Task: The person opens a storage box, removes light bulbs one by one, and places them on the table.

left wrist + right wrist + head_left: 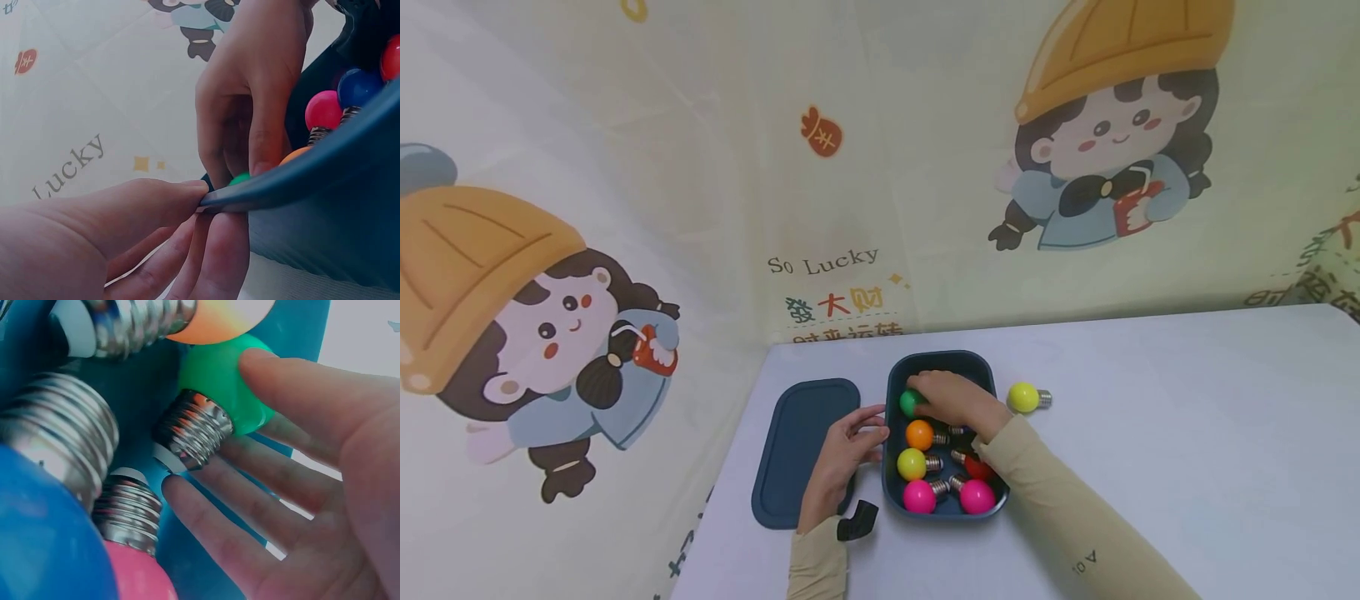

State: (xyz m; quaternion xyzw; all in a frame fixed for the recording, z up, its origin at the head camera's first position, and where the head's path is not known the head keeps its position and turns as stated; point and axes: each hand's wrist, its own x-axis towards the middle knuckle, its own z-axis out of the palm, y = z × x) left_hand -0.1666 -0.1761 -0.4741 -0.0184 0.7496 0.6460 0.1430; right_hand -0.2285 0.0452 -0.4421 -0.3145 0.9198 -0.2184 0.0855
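Mid-frame, my right hand [958, 400] pinches a round green metal-based bulb [911, 403] (my left hand [844, 450] grips the oblong navy plastic box [942, 358]), apparently settling it; next likely needs gentle release.

From the near side, a lane over the white tabletop [925, 567] runs between the left beige sleeve [818, 558] and the right beige sleeve [1082, 508] to two round pink bulbs [920, 497]. The left hand [841, 457], gripping the rim of the dark blue rounded plastic tray [973, 365], blocks its left side. The right hand [958, 400], pinching a round green bulb [912, 404], and its sleeve bar the middle and right. There is room over the tray's far right corner; a round yellow bulb [1023, 397] obstructs just outside.
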